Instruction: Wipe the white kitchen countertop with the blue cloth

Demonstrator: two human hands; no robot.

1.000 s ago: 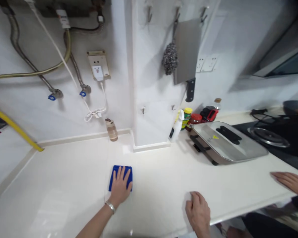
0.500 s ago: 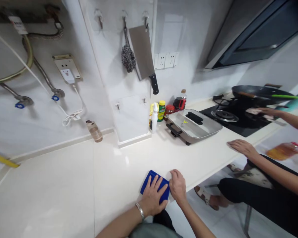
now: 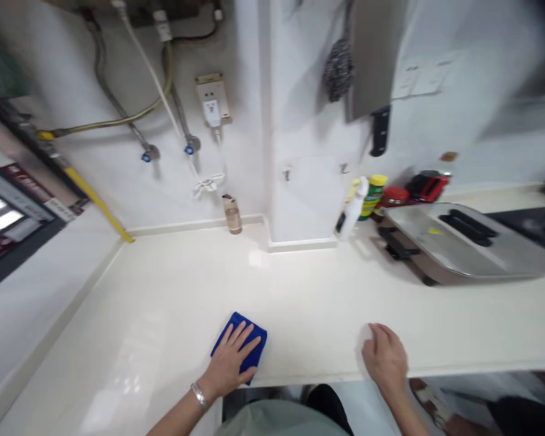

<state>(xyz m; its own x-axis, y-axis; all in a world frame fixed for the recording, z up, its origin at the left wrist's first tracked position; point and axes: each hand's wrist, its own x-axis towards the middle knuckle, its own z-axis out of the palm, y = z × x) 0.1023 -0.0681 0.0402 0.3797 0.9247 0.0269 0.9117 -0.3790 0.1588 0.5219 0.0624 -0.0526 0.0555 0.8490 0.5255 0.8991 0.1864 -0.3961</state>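
Note:
My left hand (image 3: 229,363) lies flat with fingers spread on a folded blue cloth (image 3: 254,346), pressing it against the white countertop (image 3: 309,315) near its front edge. A silver bracelet (image 3: 198,395) circles my left wrist. Well to the right, my right hand (image 3: 385,357) rests at the counter's front edge, its fingers curled in and slightly blurred. Nothing shows in it. A wide gap of bare counter lies between the two hands.
An electric pan (image 3: 472,242) with a lid stands at the right, beside a white spray bottle (image 3: 352,209) and several jars. A small brown bottle (image 3: 232,215) stands by the back wall. A cleaver (image 3: 375,60) hangs above. A person's leg (image 3: 518,415) is at lower right.
The view has swung left. My left hand and the blue cloth have slid left along the counter, away from my right hand. The co-worker's hands have left the view.

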